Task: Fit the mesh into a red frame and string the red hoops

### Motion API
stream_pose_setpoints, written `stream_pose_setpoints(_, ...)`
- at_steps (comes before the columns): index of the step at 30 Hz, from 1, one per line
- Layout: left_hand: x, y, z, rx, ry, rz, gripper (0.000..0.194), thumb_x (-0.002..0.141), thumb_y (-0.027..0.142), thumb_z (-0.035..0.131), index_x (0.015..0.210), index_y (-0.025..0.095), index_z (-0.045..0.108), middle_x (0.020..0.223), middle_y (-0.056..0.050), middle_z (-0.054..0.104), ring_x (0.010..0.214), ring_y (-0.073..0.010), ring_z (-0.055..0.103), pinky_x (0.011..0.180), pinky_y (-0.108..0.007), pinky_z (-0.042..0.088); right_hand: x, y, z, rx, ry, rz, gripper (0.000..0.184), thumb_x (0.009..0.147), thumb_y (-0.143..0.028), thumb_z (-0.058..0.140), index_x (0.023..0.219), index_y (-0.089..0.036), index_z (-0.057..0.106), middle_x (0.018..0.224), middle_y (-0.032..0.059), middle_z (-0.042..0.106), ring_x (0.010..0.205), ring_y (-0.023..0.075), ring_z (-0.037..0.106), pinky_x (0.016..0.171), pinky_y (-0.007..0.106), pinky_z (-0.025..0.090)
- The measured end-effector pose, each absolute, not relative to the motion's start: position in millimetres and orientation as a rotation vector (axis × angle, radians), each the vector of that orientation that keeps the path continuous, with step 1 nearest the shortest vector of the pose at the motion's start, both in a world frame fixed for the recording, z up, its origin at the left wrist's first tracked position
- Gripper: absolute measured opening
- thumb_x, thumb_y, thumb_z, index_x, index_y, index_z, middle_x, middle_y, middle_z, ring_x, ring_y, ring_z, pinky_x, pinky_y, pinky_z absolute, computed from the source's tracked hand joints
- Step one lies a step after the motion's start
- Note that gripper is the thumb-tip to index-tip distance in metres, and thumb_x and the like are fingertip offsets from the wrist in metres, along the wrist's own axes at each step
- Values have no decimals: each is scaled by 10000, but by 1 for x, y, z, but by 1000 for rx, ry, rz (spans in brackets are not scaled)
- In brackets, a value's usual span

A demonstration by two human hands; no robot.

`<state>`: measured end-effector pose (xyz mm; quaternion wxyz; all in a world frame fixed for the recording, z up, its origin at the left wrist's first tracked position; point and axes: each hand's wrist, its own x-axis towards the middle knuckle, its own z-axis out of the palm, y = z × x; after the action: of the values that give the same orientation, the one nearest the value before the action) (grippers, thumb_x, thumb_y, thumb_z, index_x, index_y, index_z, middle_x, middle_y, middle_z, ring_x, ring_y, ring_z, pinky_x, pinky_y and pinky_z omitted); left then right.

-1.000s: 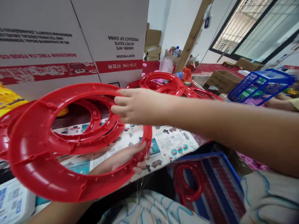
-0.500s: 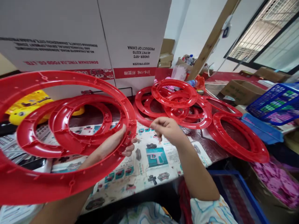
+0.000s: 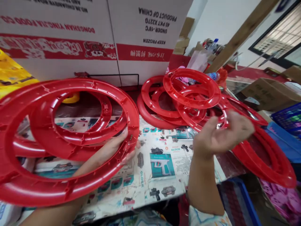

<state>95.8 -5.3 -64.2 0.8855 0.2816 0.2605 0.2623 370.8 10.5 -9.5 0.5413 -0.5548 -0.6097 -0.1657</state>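
My left hand [image 3: 117, 149] grips the right rim of a large red plastic ring [image 3: 70, 188], held tilted over the table. Through its hole I see more red rings [image 3: 77, 138] lying on the printed paper. My right hand [image 3: 221, 136] hovers to the right with fingers loosely spread and blurred, over the near edge of a pile of red rings [image 3: 188, 103]. Nothing shows in its fingers. Another red ring [image 3: 265, 163] lies at the table's right edge, just beyond that hand.
A big white and red cardboard box [image 3: 98, 37] stands behind the rings. Printed toy-gun sheets [image 3: 160, 166] cover the table. A yellow object [image 3: 11, 75] sits far left. Brown cartons [image 3: 265, 91] and a blue basket [image 3: 287, 119] are at right; a wooden beam [image 3: 244, 31] leans behind.
My right hand left the held ring's rim, swung right and now hovers by the ring pile. The view tilted down and closer. The left hand keeps its grip.
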Motion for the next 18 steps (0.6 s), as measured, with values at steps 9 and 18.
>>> stream_pose_setpoints(9,96,-16,-52,771,604,623,415,891,550,447,797,177,603,523,-32,596,359,-116,482,367,-207,392,288,-6,-27,-1046,-2137,592,430,782,-490,668,1065,-172,614,1015,70,670,942,165,629,841,308,512)
stream_pose_setpoints(18,84,-18,-48,821,680,695,465,822,630,508,875,180,613,551,-33,625,390,-140,530,351,-214,431,290,-1,-36,-1088,-1869,1046,129,771,-228,698,895,-203,723,756,0,697,724,115,637,734,262,495)
